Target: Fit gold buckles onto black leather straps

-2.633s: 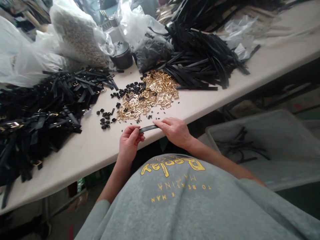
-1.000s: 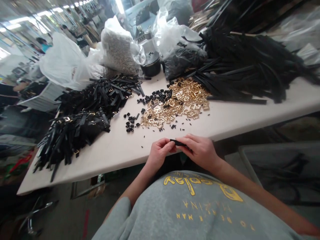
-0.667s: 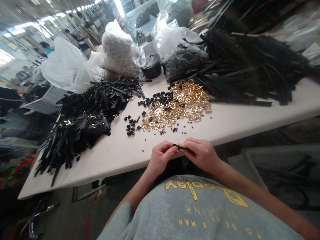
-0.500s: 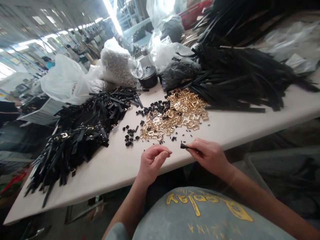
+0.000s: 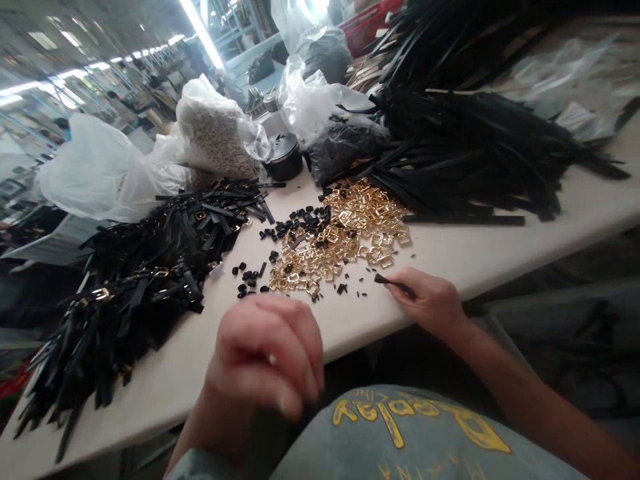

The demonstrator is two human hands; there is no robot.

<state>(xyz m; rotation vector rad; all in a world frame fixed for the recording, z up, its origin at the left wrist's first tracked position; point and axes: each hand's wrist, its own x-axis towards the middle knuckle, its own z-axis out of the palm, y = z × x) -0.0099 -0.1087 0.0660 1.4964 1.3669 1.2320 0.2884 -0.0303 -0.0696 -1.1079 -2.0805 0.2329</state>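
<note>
My right hand (image 5: 433,300) is closed on a black strap (image 5: 395,285), whose flat end pokes out past the fingertips over the table's front edge. My left hand (image 5: 270,353) is raised close to the camera and slightly blurred, fingers curled in. A tiny white spot shows among those fingers; what they hold, if anything, I cannot make out. Beyond both hands lies a heap of gold buckles (image 5: 345,233) with small black loops (image 5: 300,223) along its left side. Small black bits (image 5: 342,289) are scattered in front of the heap.
Black straps with gold buckles (image 5: 145,280) are piled on the left of the white table (image 5: 345,327). Long black strips (image 5: 480,153) cover the right rear. Plastic bags (image 5: 215,130) and a black round container (image 5: 283,157) stand at the back.
My left hand has come up toward the camera and left, away from the right hand. The right hand still grips the strap, slightly farther right. The view has shifted a little.
</note>
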